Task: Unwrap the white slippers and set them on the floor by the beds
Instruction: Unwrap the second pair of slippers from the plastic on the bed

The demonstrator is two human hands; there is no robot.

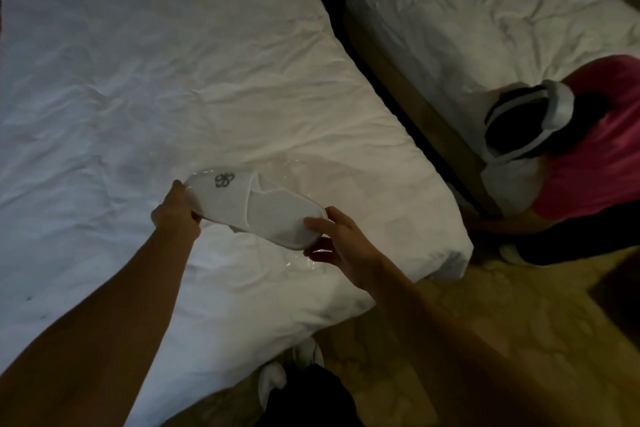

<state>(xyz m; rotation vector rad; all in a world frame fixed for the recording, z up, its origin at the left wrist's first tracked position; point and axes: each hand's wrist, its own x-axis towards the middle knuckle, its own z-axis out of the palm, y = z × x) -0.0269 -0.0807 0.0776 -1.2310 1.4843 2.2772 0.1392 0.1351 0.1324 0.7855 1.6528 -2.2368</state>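
Note:
A flat pair of white slippers (256,206) with a grey emblem on the toe is held above the near bed (138,97). A clear plastic wrapper (301,262) glints around the slippers and trails under their heel end. My left hand (176,213) pinches the toe end. My right hand (337,244) holds the heel end, thumb on top and fingers underneath with the plastic.
A second bed (485,10) stands at the right across a dark narrow gap (367,55). A person in a pink top (588,156) with a head-worn device crouches at its foot. Patterned carpet (485,315) lies at lower right. My white shoes (304,354) are by the bed's corner.

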